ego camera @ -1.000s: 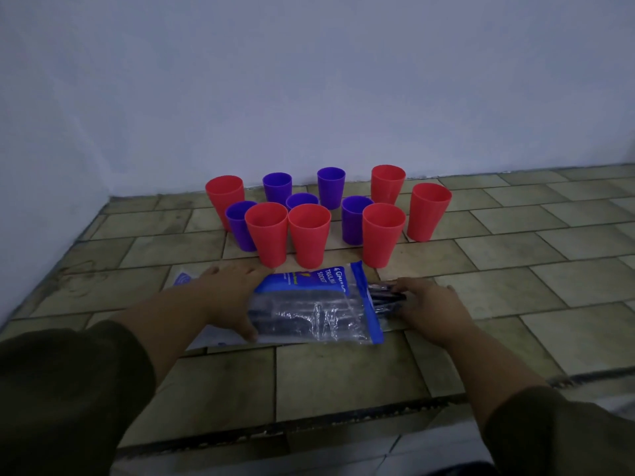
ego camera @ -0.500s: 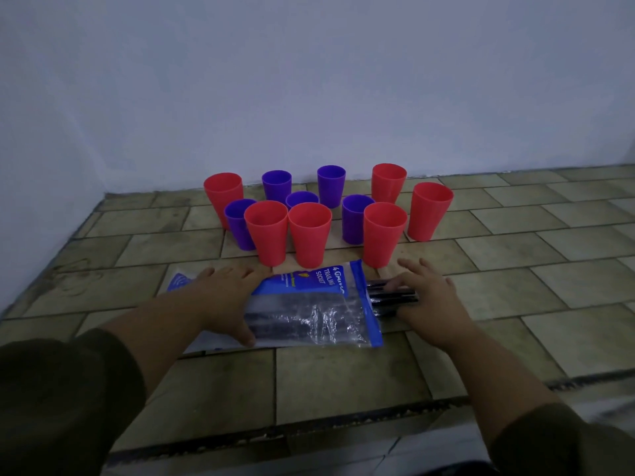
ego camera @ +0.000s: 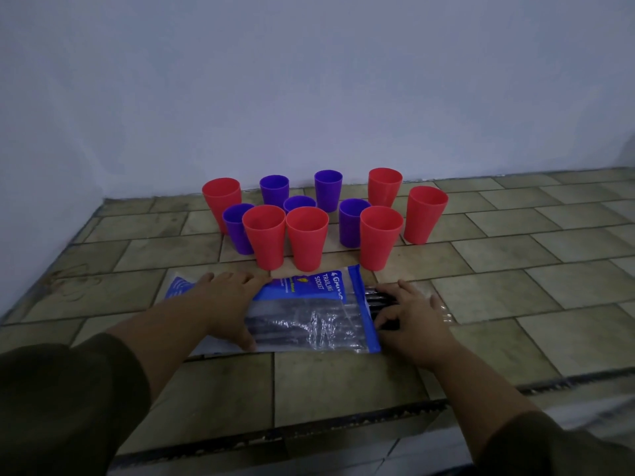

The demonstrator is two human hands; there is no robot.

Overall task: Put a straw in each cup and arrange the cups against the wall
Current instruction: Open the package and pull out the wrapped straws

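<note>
Several red cups (ego camera: 307,237) and purple cups (ego camera: 328,189) stand upright in a cluster on the tiled floor, close to the white wall (ego camera: 309,97). None holds a straw. In front of them lies a clear plastic bag (ego camera: 309,321) with blue print, holding dark straws (ego camera: 379,298) whose ends stick out at its right opening. My left hand (ego camera: 228,304) lies flat on the bag's left part, pressing it down. My right hand (ego camera: 412,321) rests over the protruding straw ends, fingers curled on them.
The beige tiled floor (ego camera: 515,269) stretches out to the right of the cups. A second wall (ego camera: 41,201) closes the left side, forming a corner. A dark seam (ego camera: 309,438) crosses the floor near me.
My right hand has shifted over the straw ends at the bag's opening and its fingers have curled onto them. My left hand stays pressed on the bag.
</note>
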